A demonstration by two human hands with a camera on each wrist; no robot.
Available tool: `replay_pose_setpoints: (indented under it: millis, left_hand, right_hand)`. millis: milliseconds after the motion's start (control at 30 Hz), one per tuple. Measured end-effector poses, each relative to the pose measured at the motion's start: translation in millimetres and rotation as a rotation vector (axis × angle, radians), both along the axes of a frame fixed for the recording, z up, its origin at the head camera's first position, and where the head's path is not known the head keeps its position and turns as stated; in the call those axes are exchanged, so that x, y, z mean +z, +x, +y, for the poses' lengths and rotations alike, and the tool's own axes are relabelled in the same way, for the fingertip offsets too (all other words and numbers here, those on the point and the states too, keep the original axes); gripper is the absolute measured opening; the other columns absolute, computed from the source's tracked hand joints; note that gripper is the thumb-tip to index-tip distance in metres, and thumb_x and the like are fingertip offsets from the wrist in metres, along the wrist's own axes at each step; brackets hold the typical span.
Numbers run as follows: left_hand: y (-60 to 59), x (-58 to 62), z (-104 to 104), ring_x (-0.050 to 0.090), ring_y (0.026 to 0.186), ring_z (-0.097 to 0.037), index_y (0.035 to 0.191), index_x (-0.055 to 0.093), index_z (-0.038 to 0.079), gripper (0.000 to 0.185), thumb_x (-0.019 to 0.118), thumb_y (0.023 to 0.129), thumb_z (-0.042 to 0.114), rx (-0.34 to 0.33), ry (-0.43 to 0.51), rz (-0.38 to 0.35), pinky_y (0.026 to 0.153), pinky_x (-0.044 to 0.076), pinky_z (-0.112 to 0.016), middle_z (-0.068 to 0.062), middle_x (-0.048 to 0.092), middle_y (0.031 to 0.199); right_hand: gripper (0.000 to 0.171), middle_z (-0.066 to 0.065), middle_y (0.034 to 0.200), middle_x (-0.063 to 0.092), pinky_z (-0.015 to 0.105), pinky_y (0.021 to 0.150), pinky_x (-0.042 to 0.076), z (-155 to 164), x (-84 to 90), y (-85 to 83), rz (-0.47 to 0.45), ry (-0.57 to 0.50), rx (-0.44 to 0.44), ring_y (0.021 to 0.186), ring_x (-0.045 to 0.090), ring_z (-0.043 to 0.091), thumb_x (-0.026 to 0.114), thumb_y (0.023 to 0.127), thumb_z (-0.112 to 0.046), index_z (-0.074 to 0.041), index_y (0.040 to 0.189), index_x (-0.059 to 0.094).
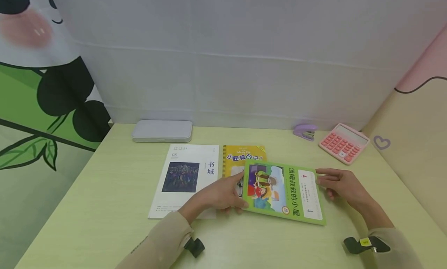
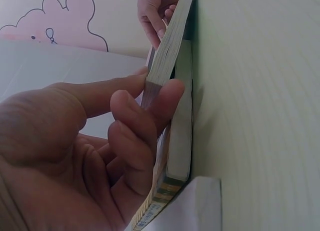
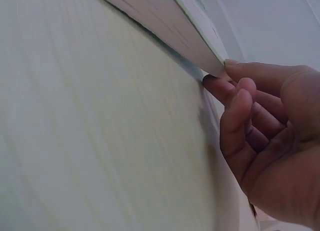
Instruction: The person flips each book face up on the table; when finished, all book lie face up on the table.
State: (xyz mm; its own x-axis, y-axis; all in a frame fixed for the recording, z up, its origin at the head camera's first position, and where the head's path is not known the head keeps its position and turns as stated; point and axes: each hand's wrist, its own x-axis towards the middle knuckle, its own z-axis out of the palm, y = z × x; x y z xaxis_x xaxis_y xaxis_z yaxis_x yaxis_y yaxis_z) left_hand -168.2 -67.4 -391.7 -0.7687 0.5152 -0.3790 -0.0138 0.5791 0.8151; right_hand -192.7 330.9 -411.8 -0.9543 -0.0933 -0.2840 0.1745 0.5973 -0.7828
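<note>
A green picture book (image 1: 293, 207) is held between both hands, its left part overlapping a yellow book (image 1: 230, 166). My left hand (image 1: 223, 193) pinches its near left corner; in the left wrist view the thumb (image 2: 107, 93) lies on the cover and a finger is underneath. At the opposite edge my right hand (image 1: 345, 185) grips the book with thumb above and fingers below, as the right wrist view shows for this hand (image 3: 280, 121). There the green book (image 3: 155, 23) tilts up from the table. Under the left wrist lies a white book (image 1: 188, 152) with a dark picture.
A pale case (image 1: 162, 131) lies at the back left of the table (image 1: 94, 207). Farther right are a purple stapler (image 1: 305, 131) and a pink calculator (image 1: 343, 143). A grey-white wall covering (image 1: 223, 67) rises behind the table's back edge.
</note>
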Motion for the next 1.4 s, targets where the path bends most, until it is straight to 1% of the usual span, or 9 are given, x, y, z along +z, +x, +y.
replay_pose_setpoints:
  millis: [233,333,433,567,767,967,1100,1200,1400]
  left_hand:
    - [-0.5,2.2,1,0.055,0.047,-0.016,0.169,0.02,0.009,0.097,0.081,0.093,0.015,0.011,0.011,-0.014,0.048,0.045,-0.028,-0.006,0.076,0.073]
    - [-1.5,2.8,1,0.055,0.047,-0.016,0.169,0.021,0.009,0.098,0.082,0.093,0.015,0.008,0.007,-0.015,0.048,0.046,-0.028,-0.006,0.075,0.073]
    - [-3.1,4.1,0,0.056,0.047,-0.016,0.169,0.024,0.01,0.096,0.082,0.093,0.017,-0.002,-0.003,0.005,0.048,0.047,-0.028,-0.005,0.075,0.073]
    - [-8.1,5.4,-1,0.057,0.047,-0.017,0.168,0.03,0.013,0.089,0.081,0.094,0.023,0.016,-0.034,0.043,0.049,0.045,-0.028,-0.006,0.071,0.072]
    - [-22.2,7.6,2,0.057,0.054,-0.016,0.166,0.035,0.019,0.079,0.076,0.099,0.027,0.08,-0.073,0.086,0.052,0.046,-0.027,-0.006,0.069,0.087]
    - [-43.1,7.6,6,0.063,0.064,-0.016,0.161,0.046,0.015,0.067,0.074,0.1,0.024,0.126,-0.116,0.146,0.056,0.048,-0.026,-0.004,0.07,0.103]
    - [-56.6,5.8,8,0.064,0.066,-0.017,0.16,0.048,0.015,0.066,0.074,0.1,0.024,0.134,-0.117,0.167,0.059,0.049,-0.026,-0.005,0.069,0.101]
    - [-64.7,4.6,9,0.063,0.064,-0.017,0.16,0.048,0.016,0.064,0.073,0.101,0.022,0.129,-0.108,0.173,0.056,0.047,-0.026,-0.005,0.069,0.098]
    - [-74.8,1.0,12,0.062,0.062,-0.017,0.157,0.052,0.017,0.058,0.072,0.102,0.018,0.123,-0.08,0.15,0.055,0.046,-0.024,-0.006,0.071,0.099]
  right_hand:
    - [0.057,-0.002,0.069,0.052,0.026,0.055,0.04,-2,1.5,2.3,-0.016,0.104,0.021,0.059,0.047,0.011,0.069,0.102,-0.022,0.003,0.151,0.054]
    - [0.057,-0.002,0.066,0.05,0.026,0.053,0.039,-4,3.4,3.3,-0.018,0.117,0.036,0.056,0.046,0.011,0.07,0.102,-0.021,0.004,0.15,0.054]
    - [0.058,0.0,0.073,0.055,0.025,0.054,0.04,-5,5.6,6.4,-0.015,0.122,0.057,0.057,0.048,0.011,0.071,0.101,-0.02,0.005,0.151,0.053]
    - [0.06,0.006,0.088,0.063,0.026,0.057,0.043,-3,8.8,14.9,-0.005,0.131,0.077,0.059,0.051,0.012,0.073,0.1,-0.02,0.005,0.15,0.053]
    - [0.058,0.007,0.094,0.066,0.026,0.057,0.046,-1,11.8,30.8,-0.009,0.087,0.08,0.058,0.053,0.012,0.073,0.099,-0.017,0.005,0.149,0.055]
    - [0.06,0.008,0.094,0.067,0.027,0.056,0.048,-3,12.3,46.2,-0.028,0.034,0.083,0.057,0.052,0.011,0.074,0.097,-0.012,0.008,0.149,0.053]
    - [0.063,0.009,0.095,0.067,0.026,0.056,0.047,-5,13.6,55.4,-0.033,0.016,0.084,0.056,0.052,0.011,0.076,0.095,-0.01,0.008,0.15,0.052]
    - [0.067,0.009,0.095,0.068,0.025,0.055,0.048,-8,14.0,61.1,-0.046,-0.01,0.082,0.057,0.052,0.01,0.077,0.093,-0.01,0.009,0.151,0.05]
    - [0.073,0.011,0.097,0.066,0.025,0.053,0.048,-14,13.0,69.3,-0.063,-0.026,0.076,0.057,0.053,0.011,0.077,0.09,-0.008,0.007,0.154,0.045]
